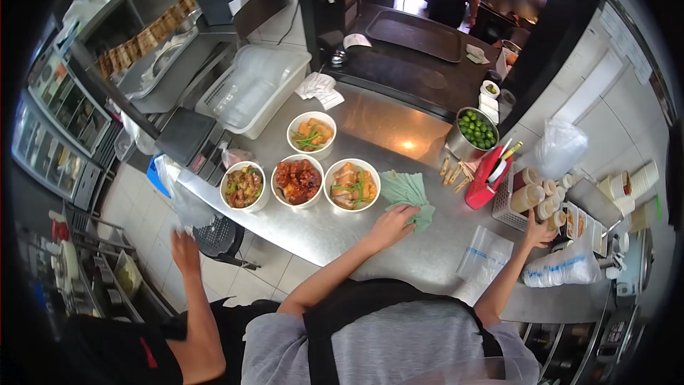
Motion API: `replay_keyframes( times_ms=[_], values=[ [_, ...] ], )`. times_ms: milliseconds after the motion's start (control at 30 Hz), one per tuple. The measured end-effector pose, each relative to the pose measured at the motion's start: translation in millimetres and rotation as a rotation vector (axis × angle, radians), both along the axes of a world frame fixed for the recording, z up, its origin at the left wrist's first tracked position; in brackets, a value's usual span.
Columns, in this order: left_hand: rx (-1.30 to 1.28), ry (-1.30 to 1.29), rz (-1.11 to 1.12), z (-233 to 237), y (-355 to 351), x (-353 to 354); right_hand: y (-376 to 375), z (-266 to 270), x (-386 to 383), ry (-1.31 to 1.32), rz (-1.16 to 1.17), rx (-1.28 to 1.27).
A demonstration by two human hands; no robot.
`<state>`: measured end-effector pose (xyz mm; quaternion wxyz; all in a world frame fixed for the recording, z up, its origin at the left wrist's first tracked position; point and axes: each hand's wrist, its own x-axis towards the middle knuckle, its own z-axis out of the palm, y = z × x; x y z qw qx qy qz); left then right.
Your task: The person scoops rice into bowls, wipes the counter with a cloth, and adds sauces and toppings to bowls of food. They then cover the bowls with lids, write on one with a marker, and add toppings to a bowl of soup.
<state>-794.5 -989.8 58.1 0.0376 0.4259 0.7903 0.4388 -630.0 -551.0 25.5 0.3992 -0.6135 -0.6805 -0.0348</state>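
On the steel counter, my left hand (396, 225) is closed on the edge of a crumpled green cloth (407, 196), just right of the bowls. My right hand (539, 232) is at the sauce bottles on the right, its fingers curled round one sauce bottle (558, 220) and partly hidden. Beside the cloth stands a white bowl of food with green strips (352, 185). Left of it are a bowl of dark red glazed pieces (297, 181) and a bowl of brown mixed food (243, 187). Another bowl with orange pieces and greens (311, 132) sits behind them.
A co-worker's hand (184, 251) is at the left, over the counter's front edge. A pot of green limes (476, 131), a red holder (486, 180) and a basket (507, 203) line the right. Plastic bags (486, 255) lie nearby. A white crate (255, 85) stands behind.
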Motion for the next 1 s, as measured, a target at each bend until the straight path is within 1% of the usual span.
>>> replay_keyframes(
  times_ms=[67,167,200,233,267,300,333,367,400,433,467,500,533,567,600,633,667,700,733,767,800,833,867,933,1000],
  values=[
    [0.07,-0.075,0.025,7,-31,-1,8,9,-5,-0.048,-0.095,-0.078],
    [0.154,-0.192,0.217,15,-84,-1,17,26,6,-0.081,-0.019,-0.134],
    [0.201,-0.239,0.293,18,-100,-1,14,32,7,-0.044,0.054,0.116],
    [0.264,-0.35,0.38,12,-116,0,11,37,6,-0.001,0.126,0.358],
    [0.344,-0.46,0.471,6,-132,0,1,55,1,0.102,0.31,0.503],
    [0.435,-0.562,0.563,0,-148,0,-41,98,-12,0.148,0.453,0.505],
    [0.58,-0.715,0.645,-11,-164,-1,-64,121,-25,0.31,0.591,0.384],
    [0.716,-0.786,0.76,-20,-180,-3,-80,136,-36,0.47,0.719,0.259],
    [0.801,-0.861,0.958,-19,-195,-3,-96,148,-50,0.535,0.823,0.229],
    [0.876,-0.832,1.1,-27,-214,-8,-109,159,-63,0.6,0.925,0.202],
    [0.978,-0.795,1.19,-36,-234,-14,-119,165,-74,0.664,1.029,0.175],
    [1.07,-0.789,1.229,-47,-255,-21,-125,159,-86,0.777,1.22,-0.23],
    [1.165,-0.78,1.269,-53,-275,-28,-147,151,-116,1.005,1.126,-0.291],
    [1.171,-0.804,1.292,-48,-289,-33,-219,185,-130,1.009,1.158,-0.453],
    [1.18,-0.827,1.314,-38,-301,-42,-230,173,-147,0.798,1.375,-0.668],
    [1.188,-0.852,1.336,-31,-312,-51,-264,174,-165,0.571,1.425,-0.617],
    [1.123,-0.854,1.319,-27,-323,-62,-295,172,-181,0.445,1.563,-0.476],
    [1.057,-0.853,1.302,-27,-337,-72,-331,172,-193,0.417,1.703,-0.457],
    [0.971,-0.83,1.176,-44,-359,-84,-357,170,-205,0.34,1.831,-0.46],
    [0.874,-0.804,1.123,-53,-373,-96,-380,166,-215,0.256,1.956,-0.463],
    [0.725,-0.771,1.128,-53,-380,-106,-399,162,-222,0.192,2.009,-0.531],
    [0.63,-0.749,1.126,-50,-384,-112,-416,159,-230,0.124,2.062,-0.599],
    [0.536,-0.723,1.123,-47,-389,-118,-431,159,-238,0.067,2.112,-0.611],
    [0.469,-0.707,1.105,-42,-389,-124,-457,161,-252,-0.064,2.181,-0.632],
    [0.442,-0.713,1.083,-41,-389,-126,-475,155,-274,-0.305,2.169,-0.401]
  ],
)
